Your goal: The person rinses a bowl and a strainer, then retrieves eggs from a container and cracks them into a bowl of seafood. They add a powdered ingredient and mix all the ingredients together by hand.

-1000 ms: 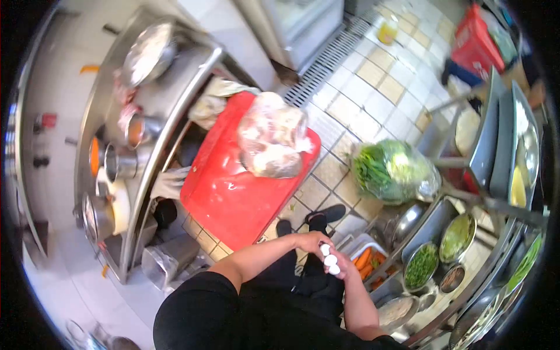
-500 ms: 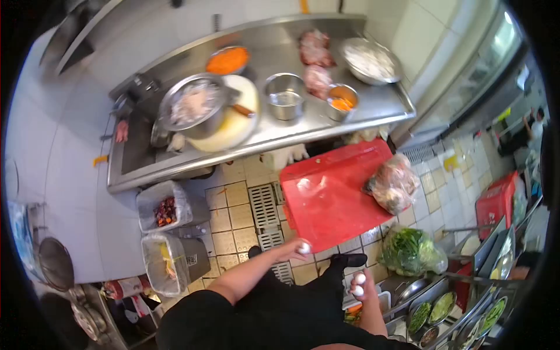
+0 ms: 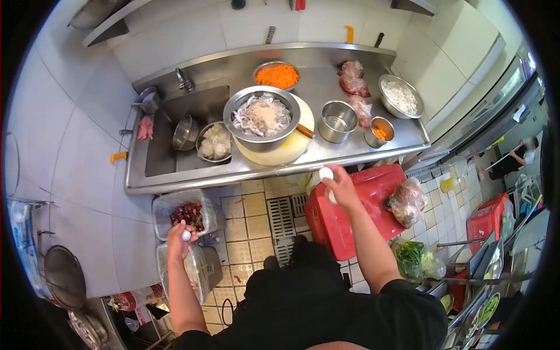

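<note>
1. Head view: the person's two hands are well apart, each with its fingers curled round something white and egg-shaped.
2. The left hand [image 3: 178,240] grips one white egg [image 3: 186,235] at its inner side, in front of two lined bins. The upper bin [image 3: 162,217] holds dark red scraps; the lower bin [image 3: 213,267] stands just beside it.
3. The right hand [image 3: 343,189] reaches toward the front edge of the counter [image 3: 402,134]. It holds a second white egg [image 3: 325,173] at the fingertips, and another white shape [image 3: 332,198] shows lower in the grip, partly hidden.
4. Beneath the right hand and forearm lies a red plastic container [image 3: 364,217], with a clear bag of pinkish contents [image 3: 408,203] on its right end.
5. On the counter, a large metal bowl [image 3: 262,140] of whitish strips topped with a pale mound rests on a round board [image 3: 306,116]; a brown handle [image 3: 304,131] sticks out beside the bowl.
6. Shredded orange food [image 3: 277,76] fills a bowl behind it. To the right are a metal pot [image 3: 337,136], orange pieces [image 3: 380,133] in a smaller pot, wrapped reddish packs [image 3: 353,80] and a bowl of white food [image 3: 401,98].
</note>
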A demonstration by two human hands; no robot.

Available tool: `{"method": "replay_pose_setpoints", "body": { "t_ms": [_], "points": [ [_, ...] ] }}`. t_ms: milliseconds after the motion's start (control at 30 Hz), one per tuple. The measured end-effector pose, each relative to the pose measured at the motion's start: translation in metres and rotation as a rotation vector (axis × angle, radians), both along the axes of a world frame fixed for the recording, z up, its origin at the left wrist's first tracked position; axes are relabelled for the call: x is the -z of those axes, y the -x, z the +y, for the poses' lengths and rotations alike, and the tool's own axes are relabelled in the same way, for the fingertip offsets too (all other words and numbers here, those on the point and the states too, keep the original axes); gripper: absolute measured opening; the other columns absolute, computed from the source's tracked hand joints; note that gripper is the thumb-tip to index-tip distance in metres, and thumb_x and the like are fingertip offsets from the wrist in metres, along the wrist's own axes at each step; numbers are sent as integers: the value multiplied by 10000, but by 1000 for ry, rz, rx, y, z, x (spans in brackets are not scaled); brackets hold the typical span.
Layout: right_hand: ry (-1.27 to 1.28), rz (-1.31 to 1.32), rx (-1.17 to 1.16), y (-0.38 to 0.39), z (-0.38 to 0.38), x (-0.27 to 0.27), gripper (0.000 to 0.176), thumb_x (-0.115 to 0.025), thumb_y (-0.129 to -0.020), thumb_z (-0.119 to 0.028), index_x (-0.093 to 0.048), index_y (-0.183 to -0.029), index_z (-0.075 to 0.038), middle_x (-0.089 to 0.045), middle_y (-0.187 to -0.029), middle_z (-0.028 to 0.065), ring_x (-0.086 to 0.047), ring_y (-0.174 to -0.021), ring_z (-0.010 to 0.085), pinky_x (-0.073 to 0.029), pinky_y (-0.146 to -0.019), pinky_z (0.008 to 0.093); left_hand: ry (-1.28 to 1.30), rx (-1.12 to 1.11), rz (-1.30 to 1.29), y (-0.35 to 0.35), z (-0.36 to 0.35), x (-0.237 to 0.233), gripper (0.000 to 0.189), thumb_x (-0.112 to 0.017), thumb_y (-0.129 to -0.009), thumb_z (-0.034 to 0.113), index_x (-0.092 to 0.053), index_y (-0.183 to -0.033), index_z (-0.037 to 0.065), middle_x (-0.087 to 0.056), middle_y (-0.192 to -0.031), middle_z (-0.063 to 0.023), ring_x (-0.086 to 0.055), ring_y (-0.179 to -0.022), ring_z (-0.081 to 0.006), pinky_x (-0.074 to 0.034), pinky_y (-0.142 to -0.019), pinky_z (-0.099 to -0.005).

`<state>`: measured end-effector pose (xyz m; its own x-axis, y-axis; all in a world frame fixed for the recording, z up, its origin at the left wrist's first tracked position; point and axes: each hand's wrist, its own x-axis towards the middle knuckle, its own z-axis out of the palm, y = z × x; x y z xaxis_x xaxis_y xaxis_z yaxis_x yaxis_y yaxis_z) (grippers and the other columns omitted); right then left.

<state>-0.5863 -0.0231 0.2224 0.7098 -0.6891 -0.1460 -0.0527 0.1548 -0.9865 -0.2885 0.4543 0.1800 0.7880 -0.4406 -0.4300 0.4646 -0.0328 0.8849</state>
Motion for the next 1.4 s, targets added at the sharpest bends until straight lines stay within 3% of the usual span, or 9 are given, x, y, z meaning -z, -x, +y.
{"method": "replay_pose_setpoints", "body": {
  "t_ms": [167, 333, 533, 767, 833, 867, 933, 1100, 1400],
  "points": [
    [461, -205, -56, -99, -33, -80, 460, -676, -952, -78, -516, -1382, -57, -639, -1182, 85, -635, -805, 118, -518, -672, 276, -8, 86, -136, -18, -88, -42, 221, -649, -1013, 240, -666, -937, 33, -674, -873, -77, -674, -780, -176, -617, -701, -346],
    [1099, 68, -262, -152, -81, -56, 450, -646, -973, -258, -540, -1388, -119, -621, -1328, 137, -608, -1204, 362, -538, -942, 448, 25, 148, -317, -4, -212, -122, 200, -651, -1013, 181, -701, -1067, -5, -683, -917, -77, -666, -822, -155, -605, -749, -328],
    [895, 27, -306, -157, -101, -77, 453, -646, -973, -263, -541, -1392, -128, -609, -1346, 126, -634, -1157, 346, -564, -897, 437, 40, 166, -491, -3, -298, -155, 228, -659, -1011, 168, -696, -1110, -34, -701, -974, -96, -677, -889, -162, -601, -805, -336],
    [1019, 20, -309, -165, -118, -79, 468, -644, -985, -273, -530, -1416, -133, -650, -1261, 125, -698, -997, 292, -586, -799, 416, -7, 316, -569, -32, -337, -142, 247, -689, -982, 137, -695, -1154, -41, -713, -1039, -77, -673, -944, -155, -560, -870, -314],
    [354, -17, -297, -183, -109, -84, 428, -591, -1039, -315, -520, -1390, -81, -667, -1159, 113, -643, -644, 180, -551, -620, 309, -29, 372, -738, -40, -359, -143, 341, -724, -940, 136, -675, -1237, -25, -718, -1121, -94, -671, -1015, -166, -529, -933, -317],
    [354, -25, -313, -193, -106, -84, 428, -591, -1039, -315, -520, -1390, -81, -667, -1159, 113, -643, -644, 180, -551, -620, 309, -38, 399, -829, -39, -371, -152, 393, -738, -919, 140, -661, -1275, -9, -717, -1161, -106, -672, -1055, -178, -522, -957, -329],
    [-168, -192, -460, -210, -101, -85, 415, -518, -1085, -331, -496, -1397, -58, -653, -1128, 91, -597, -603, 125, -497, -554, 256, -56, 479, -978, -42, -390, -167, 509, -753, -911, 172, -609, -1376, 19, -705, -1247, -120, -632, -1182, -190, -497, -1019, -350],
    [-105, -172, -459, -241, -72, -96, 425, -410, -1119, -346, -496, -1376, -18, -619, -1061, 80, -586, -577, 129, -493, -549, 272, -111, 601, -1174, -74, -406, -173, 488, -762, -825, 178, -680, -1300, 101, -714, -1186, -188, -689, -1074, -359, -536, -941, -392],
    [287, -33, -507, -277, -70, -108, 427, -349, -1129, -328, -464, -1385, -7, -616, -1021, 106, -596, -585, 139, -511, -582, 308, -72, 590, -1120, -115, -408, -172, 453, -709, -777, 154, -724, -1222, 70, -753, -1108, -168, -739, -963, -266, -560, -874, -345]
  ]
}}
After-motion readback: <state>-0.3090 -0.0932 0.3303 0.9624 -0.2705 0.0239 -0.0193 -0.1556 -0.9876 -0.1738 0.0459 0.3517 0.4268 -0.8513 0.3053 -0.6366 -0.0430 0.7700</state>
